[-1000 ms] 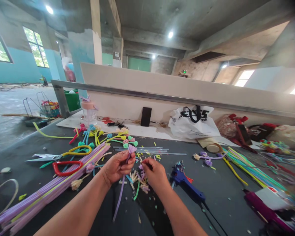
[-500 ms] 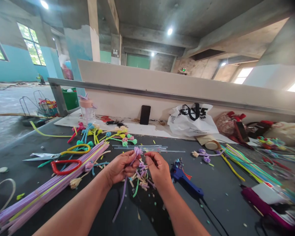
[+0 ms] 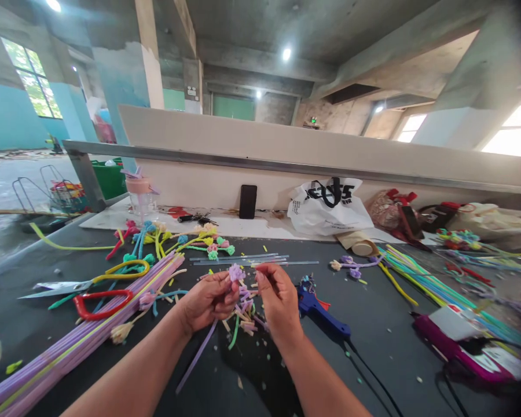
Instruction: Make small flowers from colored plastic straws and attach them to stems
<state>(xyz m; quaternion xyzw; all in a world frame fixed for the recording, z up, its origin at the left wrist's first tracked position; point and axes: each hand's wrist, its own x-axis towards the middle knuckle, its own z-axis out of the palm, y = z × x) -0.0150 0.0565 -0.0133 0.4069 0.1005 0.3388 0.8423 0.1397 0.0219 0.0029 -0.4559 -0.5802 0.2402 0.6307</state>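
The left hand (image 3: 208, 298) is pinching a purple pipe-cleaner flower (image 3: 235, 271) by its stem, which is trailing down toward the near left across the dark table (image 3: 386, 353). The right hand (image 3: 278, 295) is hovering just beside the flower head, fingertips curled together near it; I cannot tell whether they are touching it. Below the 2 hands, a small heap of cut pipe-cleaner scraps (image 3: 243, 318) is lying. A blue glue gun (image 3: 323, 317) is resting just right of the right hand, and a long bundle of purple pipe cleaners (image 3: 78, 341) is stretching away at the left.
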